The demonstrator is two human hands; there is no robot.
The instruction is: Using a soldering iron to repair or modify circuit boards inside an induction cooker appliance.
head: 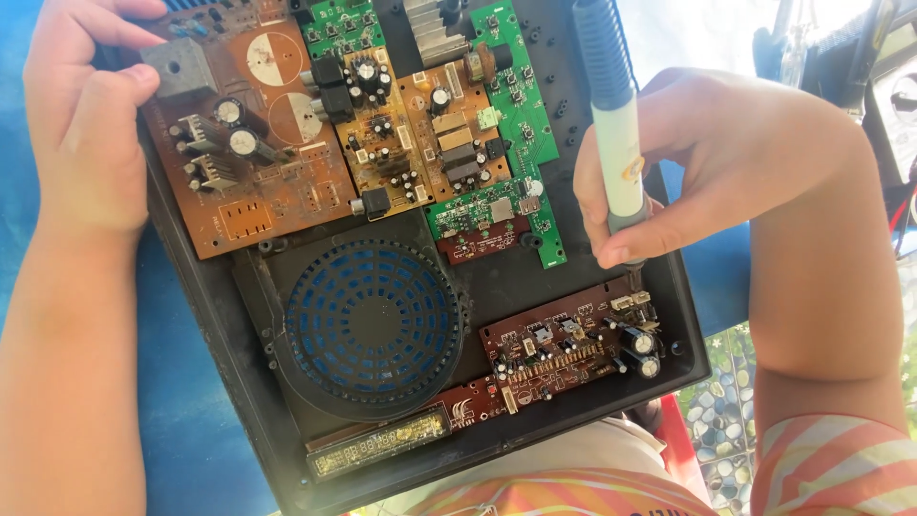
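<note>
Grips a pen-shaped tool (611, 124) (blue above, white below) in the right hand (707, 162), fingers and thumb clamped round the barrel, tip pointing down. Sets that tip right at the upper right corner of the small brown board (564, 344), low on the black panel (535, 287). Cannot tell from here whether the tip sits on a screw or on a joint. Steadies the panel with the left hand (81, 115), curled shut over its top left corner, fingertips touching the grey block (181, 67) on the large brown board (258, 162).

Judged as the step in hand: working the fastening point at that corner, tool engaged or just about so. Calls next for a plumb tool, steady downward pressure and a firm hold at the far corner to stop the panel sliding on the blue bench (191, 411).

Little room around the tip: 2 upright capacitors (645, 349) just below, white connectors beside it, the panel's right rim close by. Bare black panel between that board and the green board (516, 115) above, the only open lane for shifting the tool leftward. Round blue grille (368, 325) well apart to the left, display strip (377, 444) along the near edge. Hangs partly off the bench toward the lap at the lower right corner, so leaning hard there risks tipping.
</note>
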